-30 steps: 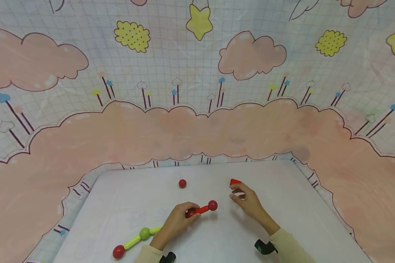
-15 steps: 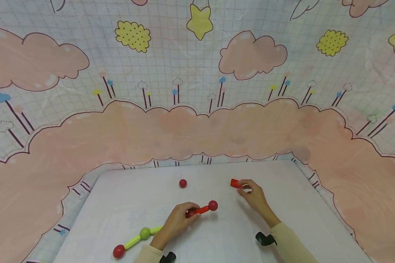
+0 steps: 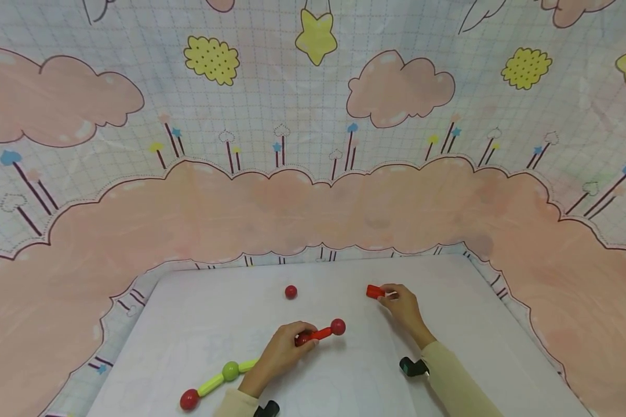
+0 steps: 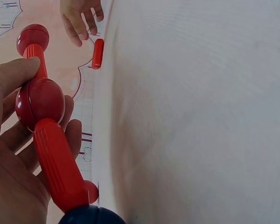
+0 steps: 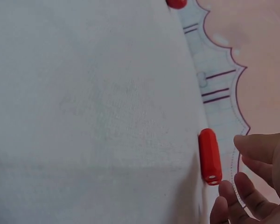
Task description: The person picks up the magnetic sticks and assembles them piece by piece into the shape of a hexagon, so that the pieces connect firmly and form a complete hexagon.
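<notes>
My left hand grips a chain of red rods and balls. Its thumb lies on a red rod, just beyond the dark red ball in the curl of the fingers. Another dark red ball caps the far end. Towards the wrist, a thicker red rod meets a dark blue ball. My right hand is at the right of a loose short red rod lying on the table. In the right wrist view its fingers are spread and apart from that rod.
A loose red ball lies towards the back of the white table. At the front left are a green ball, yellow-green rods and a red ball, joined in a row that passes behind the left forearm.
My right hand has moved from over the loose red rod to its right side, uncovering more of it. My left hand stays where it was with the chain.
</notes>
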Action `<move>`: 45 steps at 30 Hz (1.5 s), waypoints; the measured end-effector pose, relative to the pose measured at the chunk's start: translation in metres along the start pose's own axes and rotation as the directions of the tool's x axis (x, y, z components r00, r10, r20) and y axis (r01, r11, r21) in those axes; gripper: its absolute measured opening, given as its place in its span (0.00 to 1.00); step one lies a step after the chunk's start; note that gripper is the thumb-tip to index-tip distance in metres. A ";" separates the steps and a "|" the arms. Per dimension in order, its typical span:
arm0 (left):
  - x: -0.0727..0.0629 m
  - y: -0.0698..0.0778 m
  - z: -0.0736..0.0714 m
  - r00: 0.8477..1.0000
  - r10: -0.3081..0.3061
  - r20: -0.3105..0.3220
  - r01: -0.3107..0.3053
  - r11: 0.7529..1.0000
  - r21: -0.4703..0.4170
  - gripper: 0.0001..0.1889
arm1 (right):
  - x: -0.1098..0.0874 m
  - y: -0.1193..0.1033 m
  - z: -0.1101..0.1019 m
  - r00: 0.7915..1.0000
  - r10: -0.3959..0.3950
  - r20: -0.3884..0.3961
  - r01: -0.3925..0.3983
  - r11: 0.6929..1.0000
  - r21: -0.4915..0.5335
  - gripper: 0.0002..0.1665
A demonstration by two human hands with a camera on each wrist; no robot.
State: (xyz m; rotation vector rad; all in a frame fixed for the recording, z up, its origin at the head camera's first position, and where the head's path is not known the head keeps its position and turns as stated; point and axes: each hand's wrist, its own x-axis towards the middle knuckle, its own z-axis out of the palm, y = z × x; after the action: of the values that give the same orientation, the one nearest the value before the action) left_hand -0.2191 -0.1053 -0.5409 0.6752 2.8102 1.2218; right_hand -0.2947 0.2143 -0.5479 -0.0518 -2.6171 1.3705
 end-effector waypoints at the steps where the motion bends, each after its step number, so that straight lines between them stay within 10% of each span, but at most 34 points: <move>1: 0.000 0.000 0.000 1.000 0.000 0.000 0.000 1.000 0.002 0.13 | 0.002 0.002 0.001 1.000 0.006 0.004 -0.006 1.000 -0.006 0.15; 45: -0.004 0.002 -0.001 1.000 -0.010 -0.012 0.010 1.000 0.002 0.13 | -0.017 -0.005 0.004 1.000 0.023 0.022 -0.021 0.996 -0.088 0.11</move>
State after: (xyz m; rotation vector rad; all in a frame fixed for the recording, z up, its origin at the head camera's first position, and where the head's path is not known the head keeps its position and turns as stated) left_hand -0.2150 -0.1068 -0.5393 0.6557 2.8217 1.2256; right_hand -0.2788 0.2061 -0.5491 -0.0775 -2.7019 1.2700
